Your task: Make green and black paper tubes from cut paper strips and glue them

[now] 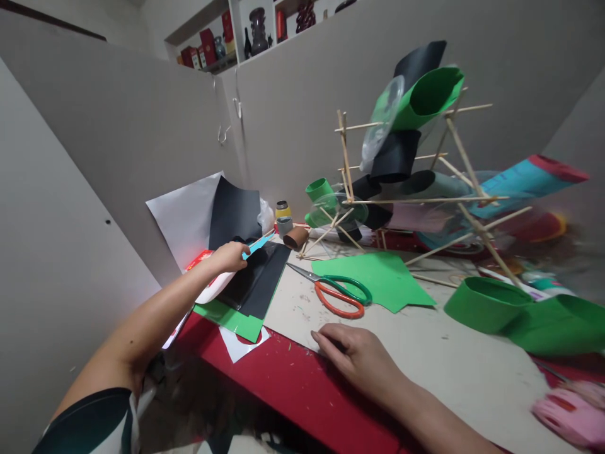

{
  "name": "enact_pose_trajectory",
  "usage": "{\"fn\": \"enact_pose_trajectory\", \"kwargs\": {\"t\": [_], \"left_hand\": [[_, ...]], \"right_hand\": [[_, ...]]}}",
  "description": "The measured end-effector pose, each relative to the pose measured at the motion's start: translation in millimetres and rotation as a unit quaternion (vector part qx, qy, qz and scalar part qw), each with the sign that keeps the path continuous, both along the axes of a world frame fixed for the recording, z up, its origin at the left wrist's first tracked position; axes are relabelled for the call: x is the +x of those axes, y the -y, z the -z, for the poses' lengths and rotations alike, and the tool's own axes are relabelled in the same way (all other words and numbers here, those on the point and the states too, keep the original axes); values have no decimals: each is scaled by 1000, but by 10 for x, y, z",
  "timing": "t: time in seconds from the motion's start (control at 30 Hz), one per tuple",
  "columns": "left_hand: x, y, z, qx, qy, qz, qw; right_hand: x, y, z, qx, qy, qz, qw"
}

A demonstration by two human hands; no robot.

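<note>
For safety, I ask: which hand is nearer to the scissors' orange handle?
Right. The right hand is just on the near side of the orange handle; the left hand is farther off, leftward, by the black sheets.

left hand (231,257) extended forward, gripping, right hand (357,353) loosely curled

From where I stand, a plain grey wall (293,113) rises behind the rear edge of the red desk (293,391). Recessed shelving (234,31) sits high above the rear left corner; hooks (239,110) hang below it. A pale panel (61,208) stands beyond the left edge. Lighting is dim; the space (189,403) below the near edge is shadowed.
</note>
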State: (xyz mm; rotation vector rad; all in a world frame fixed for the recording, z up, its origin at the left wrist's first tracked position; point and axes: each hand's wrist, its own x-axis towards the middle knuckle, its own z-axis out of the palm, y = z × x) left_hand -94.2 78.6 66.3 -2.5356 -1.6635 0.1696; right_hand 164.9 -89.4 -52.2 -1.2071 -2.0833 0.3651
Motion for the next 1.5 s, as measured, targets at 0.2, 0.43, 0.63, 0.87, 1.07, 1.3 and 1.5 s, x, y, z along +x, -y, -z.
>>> {"fn": "enact_pose_trajectory", "kwargs": {"t": [0.2, 0.43, 0.63, 0.87, 1.07, 1.3, 1.5], "left_hand": [[57, 102, -18, 35, -28, -15, 999], [104, 178, -25, 24, -82, -5, 996], [215, 402, 289, 2, -102, 24, 995], [158, 608, 509, 9, -94, 49, 994], [141, 890, 524, 0, -73, 98, 992], [93, 918, 546, -24, -69, 128, 989], [133, 930, 602, -28, -67, 166, 983]], "right_hand": [[-15, 25, -12, -7, 18, -12, 1000], [-36, 46, -71, -27, 37, -11, 999], [-31, 48, -62, -30, 37, -18, 999], [-44, 48, -37, -34, 55, -24, 998], [-72, 85, -83, -33, 55, -27, 998], [-73, 94, -79, -32, 53, -32, 998], [-48, 78, -69, -45, 59, -28, 997]]}}
